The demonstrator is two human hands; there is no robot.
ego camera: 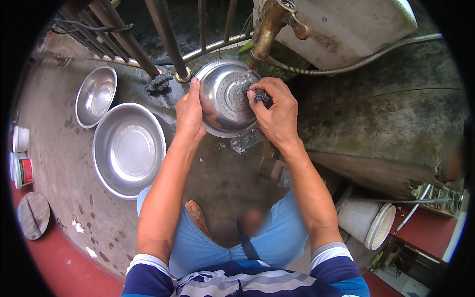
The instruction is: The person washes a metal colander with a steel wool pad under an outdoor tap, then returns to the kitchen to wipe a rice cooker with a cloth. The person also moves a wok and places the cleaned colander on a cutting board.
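Observation:
My left hand [190, 113] grips the left rim of a perforated stainless steel basin [226, 100], thumb on the edge. In my right hand [276, 111] is a dark scouring pad [262, 97], held at the basin's right side. Directly above, a brass tap [269, 35] lets a little water run onto the basin. Another dark scouring pad [159, 83] lies on the wet ground by the foot of a metal post. Two more metal basins rest to the left: a large one [130, 150] and a smaller, tilted one [97, 96].
Metal railings [169, 37] stand beyond the basins. A flexible hose [356, 61] runs from the tap area along a mossy concrete ledge [378, 122] at right. A white bucket [365, 222] lies tilted at lower right; white tubs [22, 170] and a round board [34, 215] are far left.

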